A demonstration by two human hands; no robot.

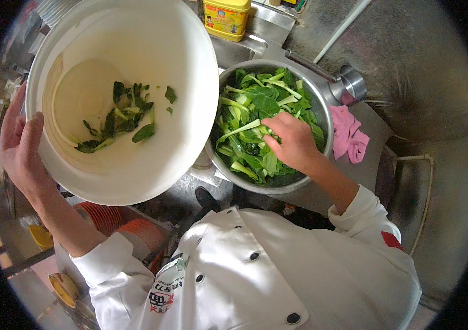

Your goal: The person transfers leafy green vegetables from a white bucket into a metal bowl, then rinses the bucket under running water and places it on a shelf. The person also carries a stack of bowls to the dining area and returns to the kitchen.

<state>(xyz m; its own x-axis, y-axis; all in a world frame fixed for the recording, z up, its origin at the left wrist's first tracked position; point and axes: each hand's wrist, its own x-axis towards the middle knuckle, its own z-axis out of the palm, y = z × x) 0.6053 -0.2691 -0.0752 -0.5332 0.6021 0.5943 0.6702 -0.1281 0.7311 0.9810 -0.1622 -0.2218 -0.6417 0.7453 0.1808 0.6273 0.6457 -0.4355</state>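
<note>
My left hand [27,140] grips the rim of a large white plastic tub [176,136], thumb at the edge and fingers behind it. The tub is tilted, its mouth facing me. A few wet leafy greens [112,126] cling to its inside. To the right stands a stainless steel bowl [328,123] heaped with green leaves and pale stalks [263,103], probably bok choy. My right hand [294,142] reaches over the bowl's near right side, fingertips curled down at the greens beside a pale stalk. Whether they pinch any is unclear.
A pink cloth [349,134] lies right of the bowl, near a metal ladle-like vessel [347,84] with a long handle. Behind the bowl, a yellow container [226,18] stands by a steel sink edge [234,51]. Orange-red ribbed stacks [102,220] sit below the tub.
</note>
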